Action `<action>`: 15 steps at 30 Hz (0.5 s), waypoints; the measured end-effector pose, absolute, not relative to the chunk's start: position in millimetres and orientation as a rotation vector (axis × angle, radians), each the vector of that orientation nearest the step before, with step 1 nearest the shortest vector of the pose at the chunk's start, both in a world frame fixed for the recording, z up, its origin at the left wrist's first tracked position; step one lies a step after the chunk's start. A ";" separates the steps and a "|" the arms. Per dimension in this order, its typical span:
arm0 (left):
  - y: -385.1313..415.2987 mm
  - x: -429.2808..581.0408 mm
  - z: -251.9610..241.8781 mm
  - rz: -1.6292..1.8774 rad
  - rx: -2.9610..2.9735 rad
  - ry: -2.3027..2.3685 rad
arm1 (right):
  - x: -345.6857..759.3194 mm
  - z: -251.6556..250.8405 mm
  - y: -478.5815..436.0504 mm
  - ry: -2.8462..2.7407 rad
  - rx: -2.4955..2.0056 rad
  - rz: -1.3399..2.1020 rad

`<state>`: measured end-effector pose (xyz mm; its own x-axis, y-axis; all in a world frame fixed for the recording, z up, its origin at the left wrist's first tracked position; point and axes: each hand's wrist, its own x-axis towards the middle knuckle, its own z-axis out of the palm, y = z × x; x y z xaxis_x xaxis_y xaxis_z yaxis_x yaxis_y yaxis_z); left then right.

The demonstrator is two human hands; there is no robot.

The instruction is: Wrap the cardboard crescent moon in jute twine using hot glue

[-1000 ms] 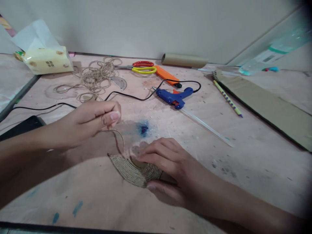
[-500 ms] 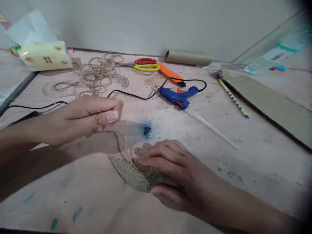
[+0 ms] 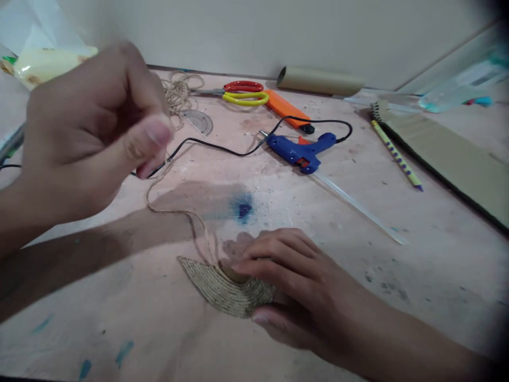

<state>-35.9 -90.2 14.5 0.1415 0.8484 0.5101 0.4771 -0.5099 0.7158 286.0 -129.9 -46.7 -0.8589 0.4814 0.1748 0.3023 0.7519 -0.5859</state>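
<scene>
Looks like a craft workspace, to judge by a paint-stained tabletop (image 3: 207,350) bearing a blue glue gun (image 3: 290,151) and, toward its far edge, tangled twine (image 3: 178,94), scissors (image 3: 227,94), an orange cutter (image 3: 286,110) and a cardboard tube (image 3: 322,81).

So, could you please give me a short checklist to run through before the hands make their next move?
1. Right hand steadying the twine-covered piece: ok, the hand covers one end.
2. Left hand gripping the twine strand: ok, the strand runs from that hand to the piece.
3. Strand pulled taut: not ok, it curves loosely.
4. Strand clear of the black cord: cannot tell, they overlap in view near the left hand.
5. Glue gun apart from both hands: ok, it lies on the table.
6. Glue gun hot: cannot tell, nothing visible shows it.
</scene>
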 end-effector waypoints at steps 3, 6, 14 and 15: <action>-92.1 -38.8 22.8 1.002 2.209 1.249 | 285.7 -43.0 -130.7 -2.663 -0.629 0.815; -96.5 -40.5 27.4 0.821 2.276 1.216 | 285.2 -38.4 -129.9 -2.670 -0.648 0.824; -108.9 -33.2 25.0 1.247 2.188 1.514 | 286.6 -39.4 -130.6 -2.662 -0.632 0.799; -107.9 -33.6 24.0 1.216 2.182 1.497 | 287.1 -40.4 -130.8 -2.661 -0.634 0.800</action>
